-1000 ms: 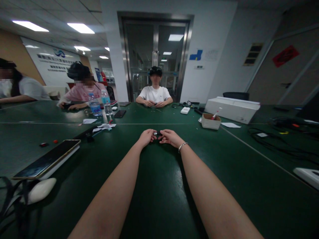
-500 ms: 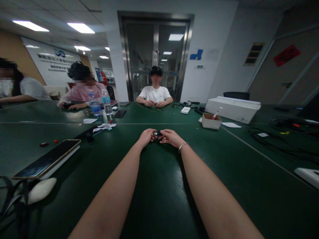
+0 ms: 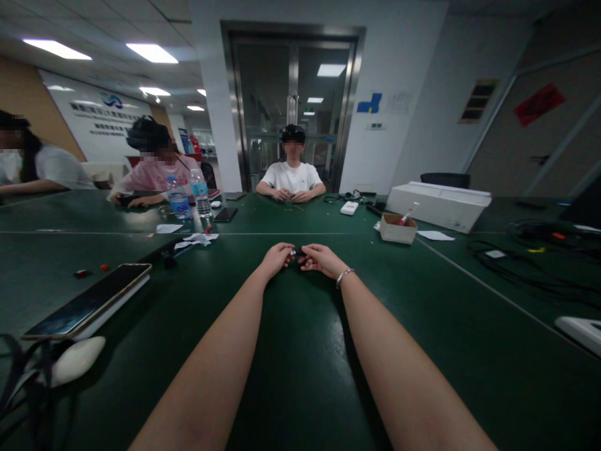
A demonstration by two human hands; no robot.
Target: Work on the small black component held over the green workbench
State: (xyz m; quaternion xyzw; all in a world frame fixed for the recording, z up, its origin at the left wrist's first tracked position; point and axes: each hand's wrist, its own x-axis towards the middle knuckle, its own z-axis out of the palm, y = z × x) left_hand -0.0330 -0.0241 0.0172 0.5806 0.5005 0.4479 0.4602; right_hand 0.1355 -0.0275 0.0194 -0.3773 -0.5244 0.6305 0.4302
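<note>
**Barely a shift since half a second ago — the small black-and-silver piece (image 3: 295, 252) just shows less shine**

Both hands sit pretty much where they were, arms stretched out ahead over the counter (image 3: 300, 351). Left hand (image 3: 278, 258) has a narrow fingertip pinch at the silver end, right hand (image 3: 319, 260) has the same sort of pinch at the black end, so the piece is right between the two grips. Can't tell if it's one part or two joined.

For handling something that tiny, I'd keep one grip dead still and let the other do the fine work. Keep both ends in line, pinch lightly, and stay low to the counter so a slip doesn't go far. Bending the elbows a bit would probably steady things too.

Materials: the silver bit catches light like metal, the black bit looks matte, exact shape too small to call. Counter's dark green and smooth with a soft sheen. There's a shiny bracelet (image 3: 343, 275) behind the right grip. Left of the grips and nearer the body, a flat glossy phone (image 3: 94, 300) lies at a slant — behind it, a smooth, rounded cream thing (image 3: 79, 361). Right of the grips and slightly beyond, a boxy cardboard tray (image 3: 397, 234) with straight, dull sides.
</note>
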